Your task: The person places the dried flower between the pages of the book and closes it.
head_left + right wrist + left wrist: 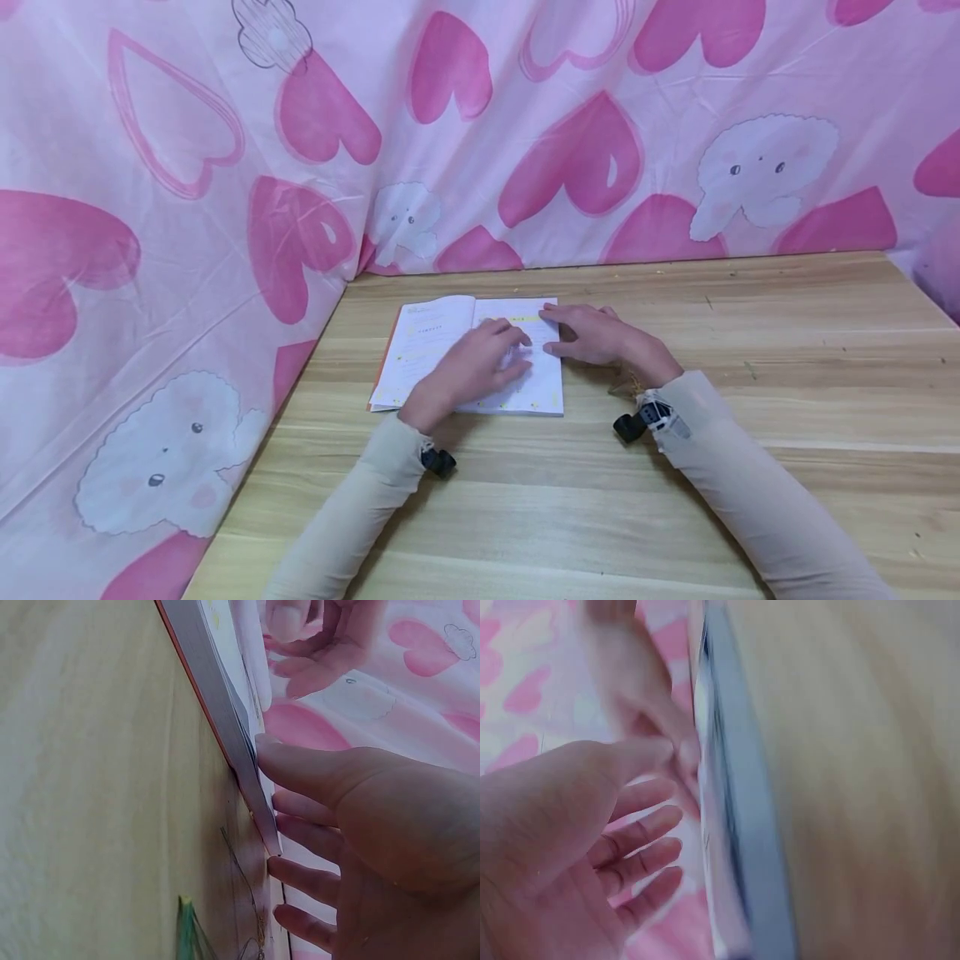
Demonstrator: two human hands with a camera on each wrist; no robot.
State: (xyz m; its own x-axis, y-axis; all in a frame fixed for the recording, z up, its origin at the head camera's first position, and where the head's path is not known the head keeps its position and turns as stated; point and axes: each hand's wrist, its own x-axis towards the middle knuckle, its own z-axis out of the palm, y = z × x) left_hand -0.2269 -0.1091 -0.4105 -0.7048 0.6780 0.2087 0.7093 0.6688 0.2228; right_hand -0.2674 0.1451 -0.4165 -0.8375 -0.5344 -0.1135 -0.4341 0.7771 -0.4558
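Observation:
An open book point(435, 342) lies on the wooden table, its printed pages facing up and an orange cover showing along the left edge. My left hand point(480, 358) hovers over the right page with its fingers loosely bent, holding nothing; its palm and spread fingertips show in the left wrist view. At the book's right edge is my right hand point(596, 333). In the right wrist view its thumb touches the edge of the pages of the book point(225, 697), while the other fingers reach out loosely along the corner.
The wooden table point(712, 483) extends to the right and front. Pink heart-patterned cloth point(570, 150) hangs behind and along the left side. Black wrist cameras point(438, 461) sit on both sleeves. A green-tipped thing with thin strands point(186, 930) shows near my right wrist.

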